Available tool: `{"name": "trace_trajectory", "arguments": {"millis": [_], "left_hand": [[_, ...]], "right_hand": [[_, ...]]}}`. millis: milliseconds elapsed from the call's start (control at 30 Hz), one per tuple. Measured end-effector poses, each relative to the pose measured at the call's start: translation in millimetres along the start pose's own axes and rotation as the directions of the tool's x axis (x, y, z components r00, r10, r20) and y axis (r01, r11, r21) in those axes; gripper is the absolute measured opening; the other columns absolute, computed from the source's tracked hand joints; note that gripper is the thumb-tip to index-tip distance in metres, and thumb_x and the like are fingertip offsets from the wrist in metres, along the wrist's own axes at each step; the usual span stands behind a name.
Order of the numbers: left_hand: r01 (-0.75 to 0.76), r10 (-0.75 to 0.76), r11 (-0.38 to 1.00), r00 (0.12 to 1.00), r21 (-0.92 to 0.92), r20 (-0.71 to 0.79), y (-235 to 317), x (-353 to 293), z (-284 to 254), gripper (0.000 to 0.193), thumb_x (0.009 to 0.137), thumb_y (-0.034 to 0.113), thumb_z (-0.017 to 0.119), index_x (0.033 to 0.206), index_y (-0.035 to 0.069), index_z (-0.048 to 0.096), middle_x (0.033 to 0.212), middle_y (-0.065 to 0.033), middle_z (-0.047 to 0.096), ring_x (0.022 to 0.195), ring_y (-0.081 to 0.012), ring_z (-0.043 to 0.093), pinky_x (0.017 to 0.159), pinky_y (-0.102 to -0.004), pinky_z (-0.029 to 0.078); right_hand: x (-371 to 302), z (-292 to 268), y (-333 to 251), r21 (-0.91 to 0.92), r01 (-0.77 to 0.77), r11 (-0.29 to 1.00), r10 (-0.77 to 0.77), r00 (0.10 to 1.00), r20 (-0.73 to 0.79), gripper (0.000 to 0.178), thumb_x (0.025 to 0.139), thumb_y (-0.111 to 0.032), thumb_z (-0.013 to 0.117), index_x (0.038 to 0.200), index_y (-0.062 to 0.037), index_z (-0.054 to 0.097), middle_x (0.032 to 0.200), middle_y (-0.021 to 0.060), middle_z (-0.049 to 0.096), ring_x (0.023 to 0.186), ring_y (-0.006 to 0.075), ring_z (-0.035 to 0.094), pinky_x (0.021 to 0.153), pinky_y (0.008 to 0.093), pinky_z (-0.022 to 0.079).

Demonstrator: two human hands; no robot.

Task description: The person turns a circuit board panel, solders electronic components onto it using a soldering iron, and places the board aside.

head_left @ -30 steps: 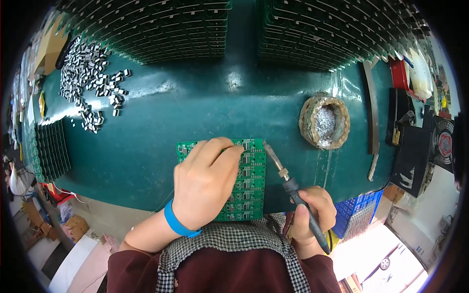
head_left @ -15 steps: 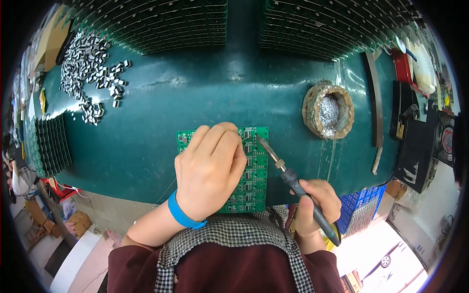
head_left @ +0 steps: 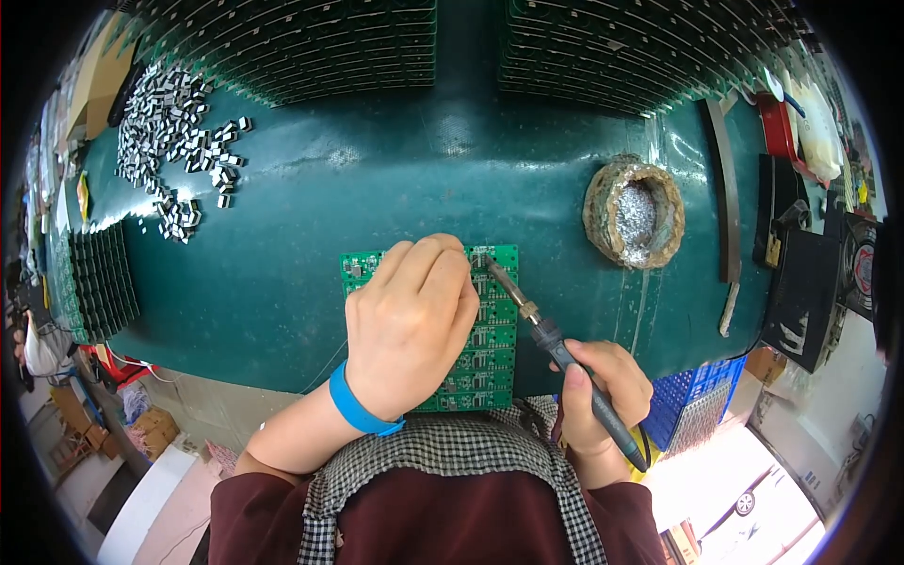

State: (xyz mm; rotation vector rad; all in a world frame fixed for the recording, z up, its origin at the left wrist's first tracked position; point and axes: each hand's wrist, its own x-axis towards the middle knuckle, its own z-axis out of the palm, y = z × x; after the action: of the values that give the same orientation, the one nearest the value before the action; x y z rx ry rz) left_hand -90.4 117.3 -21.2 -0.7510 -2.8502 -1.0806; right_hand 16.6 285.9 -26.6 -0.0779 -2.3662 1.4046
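A green circuit board panel (head_left: 488,339) with rows of small components lies at the table's near edge, against my checkered apron. My right hand (head_left: 607,391) is closed round the grey handle of a soldering iron (head_left: 557,350). The iron's tip touches or hovers just over the panel's top row; I cannot tell which. Over the panel's left and middle, my left hand (head_left: 410,315), with a blue wristband, pinches a thin solder wire (head_left: 328,365). Its strand trails down beside the wrist, while the fingertips and the wire's end are mostly hidden behind the hand.
A crusty round pot (head_left: 667,226) with silvery bits inside stands to the right. Small metal-cased parts (head_left: 179,132) are heaped at the far left, above a stack of boards (head_left: 99,282). Tall board racks (head_left: 348,52) line the back. A dark bar (head_left: 723,198) lies at the right.
The soldering iron's tip has moved slightly left along the top row, with my right hand following. My left hand has shifted a little to the right.
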Motion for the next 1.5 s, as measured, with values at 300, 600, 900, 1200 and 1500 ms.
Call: {"name": "trace_trajectory", "arguments": {"millis": [300,600,900,1200,1500], "left_hand": [[-0.081,0.083,0.994,0.996,0.068,-0.024,-2.5,0.3,3.6,0.014,0.070,0.000,0.065,0.079,0.003,0.055,0.092,-0.0065,0.059,0.073,-0.0220,0.057,0.054,-0.0333,0.049],[-0.077,0.079,0.994,0.997,0.080,-0.015,-3.9,-3.5,4.6,0.011,0.070,0.001,0.066,0.080,0.003,0.063,0.094,-0.0066,0.058,0.076,-0.0221,0.058,0.055,-0.0334,0.050],[0.014,-0.011,0.993,1.000,-0.119,0.023,-0.7,-11.0,-7.4,0.018,0.069,-0.005,0.067,0.083,0.001,0.059,0.092,-0.0098,0.063,0.077,-0.0274,0.060,0.067,-0.0348,0.048],[-0.004,0.004,0.996,1.000,-0.093,0.002,0.7,-17.5,1.3,0.020,0.067,-0.007,0.066,0.085,0.001,0.060,0.094,-0.0111,0.064,0.080,-0.0287,0.061,0.071,-0.0359,0.050],[-0.014,0.014,0.997,1.000,-0.082,-0.004,0.3,-18.9,3.9,0.021,0.067,-0.007,0.068,0.085,0.001,0.061,0.096,-0.0107,0.063,0.082,-0.0292,0.061,0.070,-0.0361,0.050]], "right_hand": [[-0.4,1.4,-2.8,-0.015,0.004,1.000,-0.004,1.000,0.022,0.015,0.080,-0.005,0.063,0.090,0.0064,0.063,0.072,0.0159,0.064,0.058,0.0212,0.063,0.053,0.0270,0.049],[-3.2,-0.1,-4.9,-0.049,0.072,0.996,-0.071,0.997,0.022,0.018,0.073,0.000,0.068,0.090,0.0046,0.065,0.066,0.0119,0.063,0.054,0.0227,0.063,0.050,0.0286,0.050],[-10.5,-15.0,-5.9,-0.047,0.086,0.995,-0.088,0.995,-0.037,0.017,0.075,-0.005,0.067,0.088,0.0041,0.063,0.066,0.0126,0.062,0.053,0.0237,0.061,0.050,0.0315,0.051],[-10.1,-9.4,-3.2,-0.042,0.116,0.992,-0.115,0.992,0.046,0.016,0.074,-0.004,0.068,0.088,0.0038,0.065,0.067,0.0115,0.063,0.051,0.0219,0.061,0.047,0.0287,0.050],[-11.7,-6.4,-4.8,-0.044,0.094,0.995,-0.091,0.994,0.060,0.014,0.076,-0.005,0.063,0.086,0.0053,0.063,0.064,0.0133,0.060,0.053,0.0236,0.059,0.051,0.0308,0.047]]}}
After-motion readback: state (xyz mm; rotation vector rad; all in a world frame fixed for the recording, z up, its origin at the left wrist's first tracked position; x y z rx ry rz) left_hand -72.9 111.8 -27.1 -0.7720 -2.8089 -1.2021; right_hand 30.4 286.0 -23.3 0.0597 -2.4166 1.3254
